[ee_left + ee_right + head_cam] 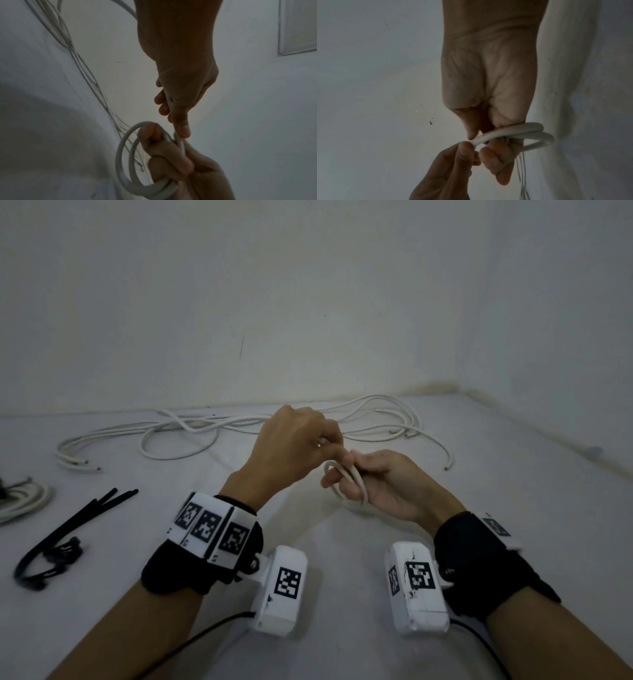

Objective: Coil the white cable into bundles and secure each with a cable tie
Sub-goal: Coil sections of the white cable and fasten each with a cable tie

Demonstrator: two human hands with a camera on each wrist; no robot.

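Note:
A small coil of white cable (346, 486) hangs in front of me above the white table (342, 559). My right hand (363, 479) grips the coil, its fingers curled through the loops (532, 135). My left hand (330, 448) comes from the left and pinches the free end of the cable (179, 142) between thumb and forefinger, right beside the right hand's fingers. In the left wrist view the coil (125, 162) shows two loops held by the right hand (171, 162). In the right wrist view the left hand (465, 150) pinches the cable where it leaves the coil.
Loose white cables (239, 428) sprawl along the back of the table by the wall. Several black cable ties (68, 529) lie at the front left. A coiled white bundle (20, 503) sits at the left edge.

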